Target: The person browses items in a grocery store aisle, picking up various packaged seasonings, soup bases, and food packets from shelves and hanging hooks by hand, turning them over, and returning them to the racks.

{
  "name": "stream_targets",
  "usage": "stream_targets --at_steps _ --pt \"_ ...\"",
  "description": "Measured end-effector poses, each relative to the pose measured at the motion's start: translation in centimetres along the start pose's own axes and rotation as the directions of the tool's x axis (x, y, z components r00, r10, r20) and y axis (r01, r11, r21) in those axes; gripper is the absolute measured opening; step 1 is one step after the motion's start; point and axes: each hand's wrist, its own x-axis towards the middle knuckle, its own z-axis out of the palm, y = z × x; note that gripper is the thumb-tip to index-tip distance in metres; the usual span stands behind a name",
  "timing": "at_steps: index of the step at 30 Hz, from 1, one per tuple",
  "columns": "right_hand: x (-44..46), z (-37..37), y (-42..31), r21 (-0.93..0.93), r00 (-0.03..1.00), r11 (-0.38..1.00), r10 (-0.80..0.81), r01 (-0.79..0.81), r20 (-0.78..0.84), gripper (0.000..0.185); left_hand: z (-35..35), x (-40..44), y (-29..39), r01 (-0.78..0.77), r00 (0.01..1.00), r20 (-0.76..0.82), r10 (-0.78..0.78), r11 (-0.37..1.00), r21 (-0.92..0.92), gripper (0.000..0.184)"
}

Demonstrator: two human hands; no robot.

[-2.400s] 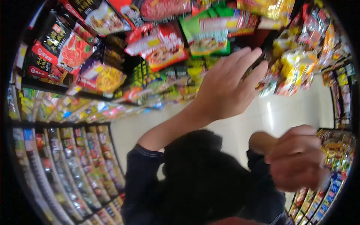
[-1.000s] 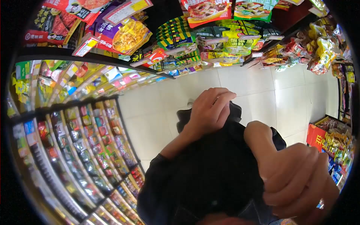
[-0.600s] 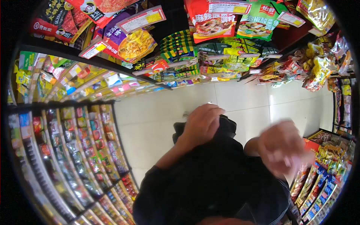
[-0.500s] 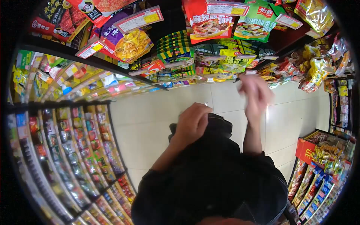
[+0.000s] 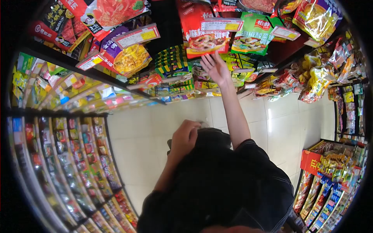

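My right hand is raised to the hanging packets with its fingers spread and the palm partly turned up. Its fingertips are at the lower edge of a red seasoning packet; whether they touch it I cannot tell. Right of that packet hangs a green seasoning packet. A white price tag crosses the red packet's front. Low in front of my body, my left hand is curled closed, and what its fingers may hold is hidden.
Purple-and-red packets hang at the upper left. Shelves of small bagged goods line the left side. More bags hang at the right, above a red display box. Pale floor tiles lie below.
My right hand has moved up and left from over the floor to the red packet, and its fingers have spread. My left hand stays low and curled. The view has shifted slightly.
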Motion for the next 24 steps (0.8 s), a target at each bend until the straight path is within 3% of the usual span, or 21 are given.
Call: stream_targets --at_steps 2,5,7,9,13,16,18,22,24 --pt "-1.1 0.3 1.1 -0.030 0.998 0.999 -0.032 0.031 -0.053 0.055 0.2 -0.1 0.1 0.011 1.000 -0.007 -0.011 1.000 -0.021 0.016" --pt "-3.4 1.6 1.2 0.062 0.967 0.998 0.017 -0.034 0.253 0.049 0.0 -0.1 -0.4 0.020 1.000 -0.003 -0.020 0.999 -0.036 0.015" --pt "-4.2 0.9 1.9 0.061 0.959 0.992 -0.120 0.108 0.258 0.048 0.0 0.2 -0.3 0.027 0.999 -0.026 -0.029 0.997 -0.070 0.015" --pt "-5.4 0.9 2.5 0.057 0.974 0.988 -0.153 0.145 0.169 0.046 -0.8 0.8 0.1 -0.009 0.996 -0.092 0.001 0.996 -0.083 0.013" --pt "-9.3 -1.4 3.6 -0.020 0.941 0.987 -0.145 0.158 0.305 0.045 -3.8 3.7 -1.6 0.004 0.975 -0.216 -0.044 0.983 -0.184 0.014" --pt "-11.9 -2.5 4.7 -0.010 0.964 0.981 -0.190 0.195 0.185 0.045 -6.1 7.4 -1.6 -0.109 0.956 -0.293 0.000 0.928 -0.357 0.026" --pt "-13.3 -2.5 4.4 -0.015 0.974 0.981 -0.190 0.194 0.127 0.046 -7.4 9.7 -0.4 -0.179 0.967 -0.251 0.044 0.818 -0.547 0.030" --pt "-16.7 0.0 3.9 -0.307 0.966 0.918 -0.257 0.250 0.018 0.057 -10.1 14.0 2.4 -0.242 0.970 -0.201 0.136 0.584 -0.775 0.038" --pt "-17.6 -2.5 4.2 -0.416 0.971 0.879 -0.236 0.234 0.048 0.054 -11.7 14.6 2.6 -0.104 0.994 -0.038 0.104 0.769 -0.630 0.038"
